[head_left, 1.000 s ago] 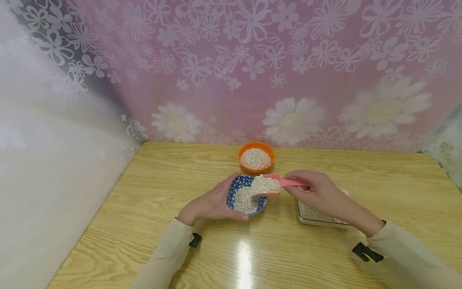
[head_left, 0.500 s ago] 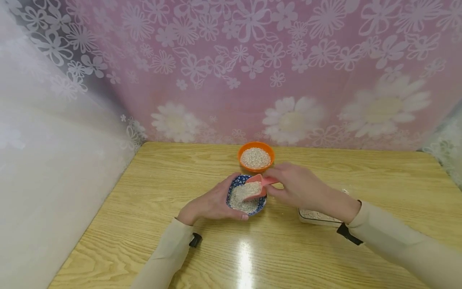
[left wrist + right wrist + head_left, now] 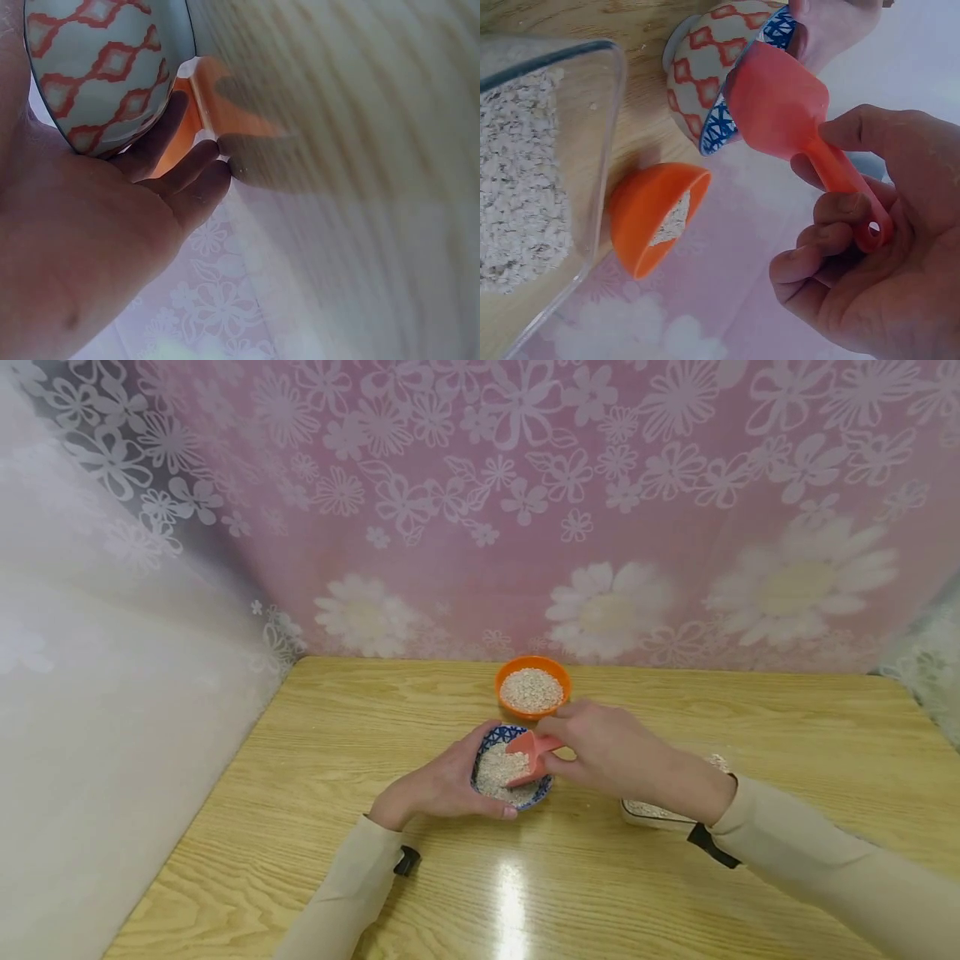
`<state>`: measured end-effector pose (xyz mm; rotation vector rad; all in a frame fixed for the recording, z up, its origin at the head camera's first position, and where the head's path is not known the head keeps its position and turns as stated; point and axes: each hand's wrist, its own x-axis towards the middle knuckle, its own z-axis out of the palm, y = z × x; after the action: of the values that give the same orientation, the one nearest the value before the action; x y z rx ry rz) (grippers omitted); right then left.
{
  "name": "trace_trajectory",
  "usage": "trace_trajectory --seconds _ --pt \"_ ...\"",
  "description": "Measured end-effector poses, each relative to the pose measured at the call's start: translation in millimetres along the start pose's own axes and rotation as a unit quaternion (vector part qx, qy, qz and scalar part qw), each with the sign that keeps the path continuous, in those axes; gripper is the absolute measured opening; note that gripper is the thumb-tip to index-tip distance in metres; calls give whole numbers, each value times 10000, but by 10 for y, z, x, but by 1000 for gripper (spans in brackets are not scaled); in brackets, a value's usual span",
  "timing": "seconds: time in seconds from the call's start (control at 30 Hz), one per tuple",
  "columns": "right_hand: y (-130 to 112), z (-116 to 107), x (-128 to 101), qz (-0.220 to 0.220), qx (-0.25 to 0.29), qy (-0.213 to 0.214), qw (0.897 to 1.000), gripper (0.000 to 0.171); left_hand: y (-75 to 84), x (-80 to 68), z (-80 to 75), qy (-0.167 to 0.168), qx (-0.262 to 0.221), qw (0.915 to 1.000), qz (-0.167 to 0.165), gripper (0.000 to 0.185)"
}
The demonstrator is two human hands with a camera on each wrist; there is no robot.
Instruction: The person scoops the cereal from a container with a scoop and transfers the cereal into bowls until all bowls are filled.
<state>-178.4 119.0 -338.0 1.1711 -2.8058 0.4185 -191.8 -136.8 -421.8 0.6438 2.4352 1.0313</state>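
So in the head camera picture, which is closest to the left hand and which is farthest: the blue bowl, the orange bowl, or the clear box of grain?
1. Blue bowl: the left hand cups its side.
2. Orange bowl: behind the blue one, toward the curtain.
3. Clear box: far right, partly under the right arm.

Tight around my bowls, open table elsewhere

The orange bowl (image 3: 532, 687) sits just behind my blue patterned bowl (image 3: 487, 752), the clear container (image 3: 651, 811) to its right; the left and near table (image 3: 315, 760) lies bare.

scoop (image 3: 530, 750) pink; bowl (image 3: 489, 745) blue-white lattice; second bowl (image 3: 532, 665) orange; curtain (image 3: 525, 510) pink floral
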Motion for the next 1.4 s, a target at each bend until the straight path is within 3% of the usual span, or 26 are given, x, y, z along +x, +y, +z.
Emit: trace_trajectory --seconds 0.23,0.37,0.53,0.67,0.8,1.0,1.2,1.4 --pt "-76 -138 -36 127 -560 -264 9980 5 -4 2 3 20 32 9999 -158 120" --pt "-99 -193 -72 -247 -993 129 9947 7 -12 4 5 26 11 9999 -110 120" --pt "-127 -207 -113 -827 -1603 738 9808 15 -13 1 5 34 -3 10000 -64 119" --pt "-114 -184 -134 -1043 -1692 1024 9747 18 -10 -1 7 34 -4 10000 -77 119" --pt "-35 -132 -157 -981 -1276 1069 9811 17 -11 0 10 45 36 9999 -87 119" --pt "145 -46 -256 -553 -208 1046 9928 19 -8 -6 5 1 85 10000 -19 122" --pt "360 0 -467 -304 763 1453 9860 27 10 -36 -2 104 410 9991 11 125" --pt "538 -39 -715 116 1312 1783 9751 35 85 -31 0 593 690 9955 253 121"
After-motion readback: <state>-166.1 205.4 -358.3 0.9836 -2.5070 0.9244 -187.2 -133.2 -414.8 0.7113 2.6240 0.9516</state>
